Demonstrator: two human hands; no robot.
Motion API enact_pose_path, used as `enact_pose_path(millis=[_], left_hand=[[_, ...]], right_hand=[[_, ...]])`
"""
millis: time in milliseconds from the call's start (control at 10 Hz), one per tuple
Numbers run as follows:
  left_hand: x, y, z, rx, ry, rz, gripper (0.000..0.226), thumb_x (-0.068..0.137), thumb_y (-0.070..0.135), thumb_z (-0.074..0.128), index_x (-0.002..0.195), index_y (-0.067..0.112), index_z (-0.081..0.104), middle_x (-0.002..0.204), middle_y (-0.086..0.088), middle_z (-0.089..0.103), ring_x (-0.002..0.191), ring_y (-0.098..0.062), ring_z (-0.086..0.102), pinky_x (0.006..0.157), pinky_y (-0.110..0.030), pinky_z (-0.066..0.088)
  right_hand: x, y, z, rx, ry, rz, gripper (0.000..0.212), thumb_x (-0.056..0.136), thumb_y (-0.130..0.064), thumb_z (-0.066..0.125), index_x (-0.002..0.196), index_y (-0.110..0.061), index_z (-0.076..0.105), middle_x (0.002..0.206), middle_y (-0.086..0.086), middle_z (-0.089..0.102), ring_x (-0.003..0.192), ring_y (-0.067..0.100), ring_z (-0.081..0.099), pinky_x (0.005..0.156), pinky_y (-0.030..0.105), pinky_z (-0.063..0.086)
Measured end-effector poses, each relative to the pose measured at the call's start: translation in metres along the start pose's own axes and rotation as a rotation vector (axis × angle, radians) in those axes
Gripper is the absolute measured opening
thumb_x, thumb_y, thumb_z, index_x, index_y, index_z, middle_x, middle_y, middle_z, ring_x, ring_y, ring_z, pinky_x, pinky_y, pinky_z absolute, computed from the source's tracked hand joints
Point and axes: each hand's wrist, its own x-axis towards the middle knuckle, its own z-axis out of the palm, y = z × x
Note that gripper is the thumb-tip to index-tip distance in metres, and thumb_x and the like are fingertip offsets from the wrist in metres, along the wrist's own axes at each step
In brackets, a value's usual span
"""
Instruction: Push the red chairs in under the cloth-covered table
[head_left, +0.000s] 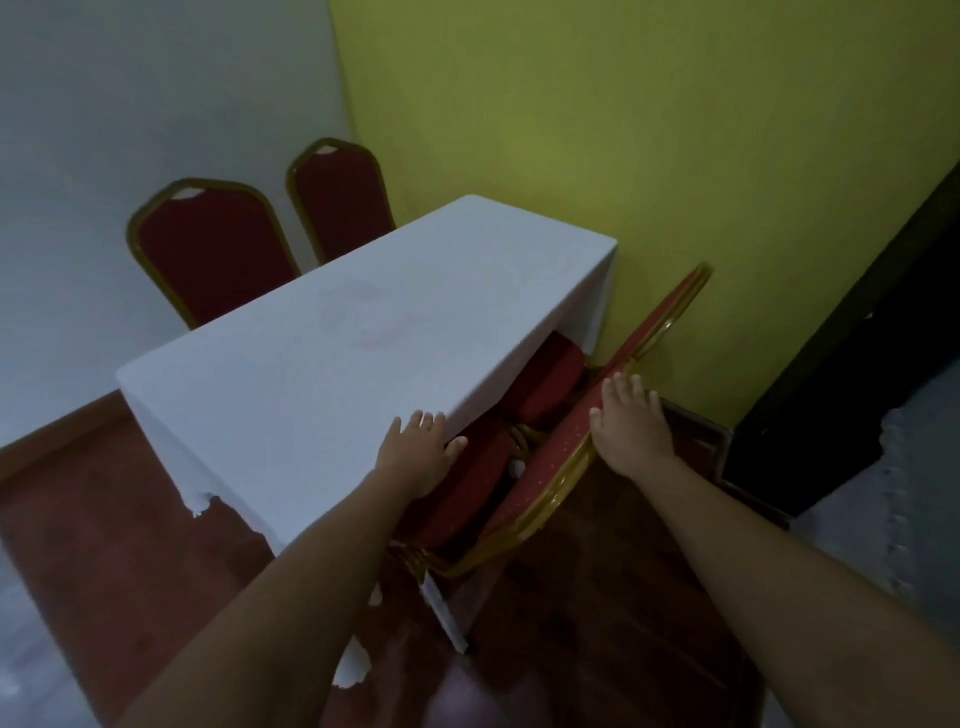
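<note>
A long table under a white cloth (332, 374) runs away from me. On its near right side stand two red chairs with gold frames. The nearer chair (550, 467) has its seat partly under the table edge, and my right hand (631, 423) rests on top of its backrest, fingers curled over the rail. Its neighbour (662, 317) stands further along with its seat cushion (545, 384) under the cloth. My left hand (418, 449) lies on the table's near edge, fingers on the cloth and thumb below it.
Two more red chairs (208, 249) (343, 202) stand at the table's far left side against the grey wall. A yellow-green wall (675, 156) is close behind the right-hand chairs. A dark doorway (857, 389) lies to the right. Red carpet (597, 597) covers the floor.
</note>
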Motion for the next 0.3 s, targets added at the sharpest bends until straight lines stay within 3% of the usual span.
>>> enact_pose_path(millis=[200, 300], left_hand=[[-0.017, -0.011, -0.034, 0.098, -0.025, -0.002, 0.067, 0.099, 0.050, 0.014, 0.150, 0.007, 0.004, 0.159, -0.010, 0.008, 0.147, -0.022, 0.002, 0.119, -0.045, 0.003], [-0.025, -0.009, -0.049, 0.082, -0.010, -0.013, 0.068, 0.099, 0.050, 0.013, 0.149, 0.006, 0.000, 0.159, -0.011, 0.004, 0.147, -0.023, -0.001, 0.118, -0.046, 0.002]], right_hand=[[-0.015, -0.028, -0.023, 0.017, -0.291, -0.018, 0.060, 0.099, -0.041, 0.024, 0.150, -0.010, 0.018, 0.160, 0.009, 0.006, 0.145, 0.033, -0.007, 0.117, 0.047, 0.003], [-0.022, -0.046, -0.038, 0.021, -0.271, -0.035, 0.060, 0.099, -0.040, 0.023, 0.150, -0.009, 0.014, 0.160, 0.011, 0.005, 0.146, 0.033, -0.003, 0.117, 0.047, 0.004]])
